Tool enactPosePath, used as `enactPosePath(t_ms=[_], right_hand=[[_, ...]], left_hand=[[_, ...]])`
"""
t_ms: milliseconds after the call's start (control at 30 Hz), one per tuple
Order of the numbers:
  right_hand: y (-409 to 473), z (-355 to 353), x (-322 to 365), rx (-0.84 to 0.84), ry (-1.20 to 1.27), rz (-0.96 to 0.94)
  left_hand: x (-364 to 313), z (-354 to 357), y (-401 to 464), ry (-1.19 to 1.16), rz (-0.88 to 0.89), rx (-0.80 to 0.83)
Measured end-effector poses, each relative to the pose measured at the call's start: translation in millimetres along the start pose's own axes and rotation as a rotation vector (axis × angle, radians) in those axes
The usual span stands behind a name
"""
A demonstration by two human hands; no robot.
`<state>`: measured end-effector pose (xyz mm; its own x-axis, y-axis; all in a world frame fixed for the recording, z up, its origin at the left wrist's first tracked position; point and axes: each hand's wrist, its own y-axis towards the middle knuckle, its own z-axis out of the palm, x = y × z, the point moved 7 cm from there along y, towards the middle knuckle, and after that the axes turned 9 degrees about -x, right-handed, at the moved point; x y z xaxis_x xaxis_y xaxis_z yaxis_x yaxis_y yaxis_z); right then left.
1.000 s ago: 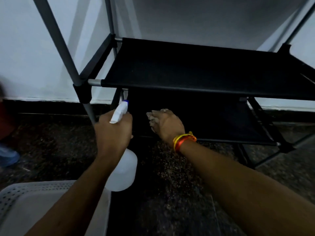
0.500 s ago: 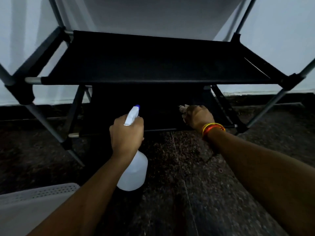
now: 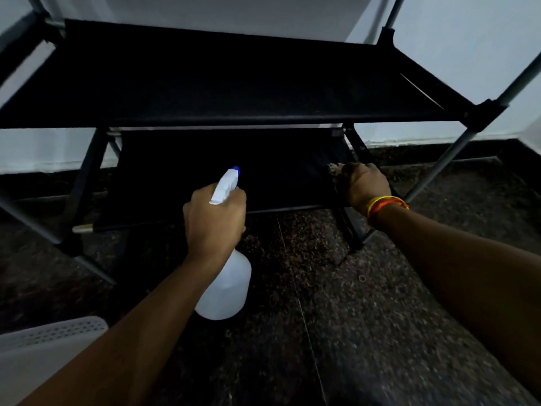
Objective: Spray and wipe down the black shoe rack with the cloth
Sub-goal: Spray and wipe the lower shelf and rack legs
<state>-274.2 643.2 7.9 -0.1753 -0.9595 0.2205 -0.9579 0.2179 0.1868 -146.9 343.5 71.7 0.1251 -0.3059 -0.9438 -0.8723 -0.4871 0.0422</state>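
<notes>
The black shoe rack (image 3: 228,83) with grey poles fills the upper half of the head view, and a lower black shelf (image 3: 205,171) sits near the floor. My left hand (image 3: 215,221) grips the neck of a white spray bottle (image 3: 227,285), whose blue-tipped nozzle points at the lower shelf. My right hand (image 3: 364,186) holds a crumpled cloth (image 3: 333,169) at the right end of the lower shelf, by the front edge. Most of the cloth is hidden under the hand.
A white perforated plastic basket (image 3: 49,335) stands at the bottom left. The floor is dark speckled stone (image 3: 366,332). A white wall (image 3: 453,54) runs behind the rack, with a dark skirting strip below it.
My right hand with the cloth has slid from the left part of the lower shelf to its right end. The left hand stays on the bottle.
</notes>
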Motion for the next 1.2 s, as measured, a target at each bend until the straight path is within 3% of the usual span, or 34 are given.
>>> enactPosePath(t_ms=[133,267,500,733,867,1067,1200], right_hand=[[9,7,4,-0.009,0.055,0.0],[32,3,2,-0.092,0.176,0.127],[80,19,19,-0.099,0.117,0.049],[78,22,34,-0.158,0.095,0.11],[63,26,87,-0.134,-0.09,-0.093],[34,43,181,-0.099,-0.132,-0.328],[16,62,240,-0.042,-0.086,-0.376]], left_hand=[[4,3,5,-0.031,-0.002,-0.016],[10,6,12,-0.051,-0.013,-0.018],[21,-3,34,-0.074,-0.04,-0.114],[30,-19,39,-0.071,-0.086,-0.152],[32,-38,38,-0.068,-0.098,-0.178],[43,-77,45,-0.129,-0.112,-0.191],[57,-104,51,-0.138,-0.146,-0.247]])
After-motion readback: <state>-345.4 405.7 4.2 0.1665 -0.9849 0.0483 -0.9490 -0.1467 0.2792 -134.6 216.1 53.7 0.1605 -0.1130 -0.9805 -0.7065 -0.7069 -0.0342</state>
